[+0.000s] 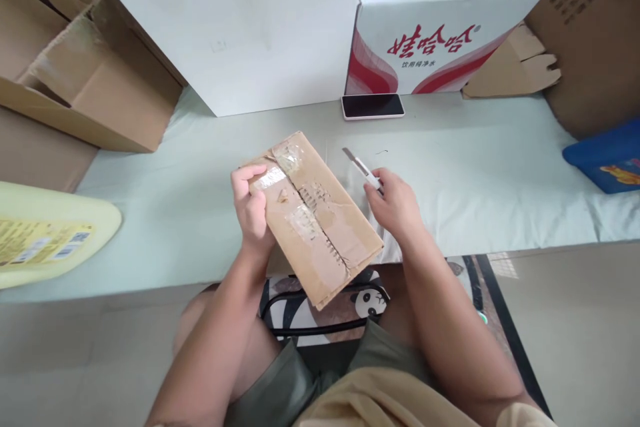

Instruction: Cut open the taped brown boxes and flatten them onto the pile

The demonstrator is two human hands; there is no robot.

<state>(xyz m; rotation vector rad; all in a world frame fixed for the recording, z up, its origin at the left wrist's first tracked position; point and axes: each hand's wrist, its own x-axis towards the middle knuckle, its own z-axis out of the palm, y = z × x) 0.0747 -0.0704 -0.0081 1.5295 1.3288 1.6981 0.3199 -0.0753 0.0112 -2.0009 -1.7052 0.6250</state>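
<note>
A flat brown cardboard box point(330, 213), tilted, hangs over the front edge of the table. Strips of clear tape and torn patches mark its face, and a seam runs along its length. My left hand point(253, 207) grips its left side, thumb and fingers closed on it. To the right of the box, my right hand point(395, 203) is closed around a white utility knife point(367, 172). The knife's blade is out and points up and to the left, apart from the box. The undersides of the box and the fingers behind it are hidden.
A phone point(373, 106) lies before a printed water carton point(425, 47) and a large white box point(260, 40). Open cardboard boxes point(115, 80) stand at left, near a pale yellow bottle point(55, 233). A blue container point(607, 153) is at right on the cloth-covered table point(480, 180).
</note>
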